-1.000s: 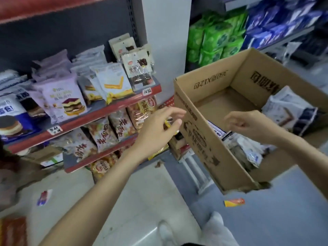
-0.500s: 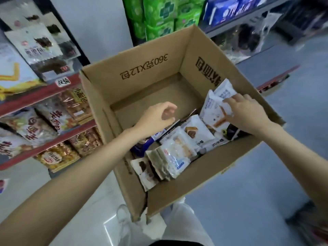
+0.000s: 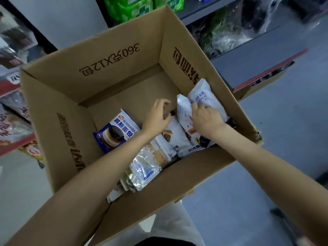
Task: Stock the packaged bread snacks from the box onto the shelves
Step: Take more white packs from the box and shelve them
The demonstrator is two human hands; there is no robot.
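An open cardboard box [image 3: 113,57] fills the view below me. Several bread snack packets lie along its near side: a blue mousse-bread packet [image 3: 115,132], white packets [image 3: 177,139] and a clear shiny packet [image 3: 143,167]. Two white packets [image 3: 202,95] stand upright against the right wall. My right hand [image 3: 204,119] presses its fingers on these upright packets; whether it grips one is unclear. My left hand [image 3: 158,116] hovers inside the box over the white packets, fingers curled and apart, holding nothing.
The red-edged shelves [image 3: 12,86] with stocked snack bags are at the far left edge. Green packs [image 3: 136,8] and a dark shelf unit [image 3: 248,55] stand behind the box. Grey floor [image 3: 266,174] lies to the right; pale trouser legs [image 3: 170,226] show below the box.
My view has swung from the shelves down into the box. Both hands moved from above the box rim down inside it, the right one onto the upright white packets.
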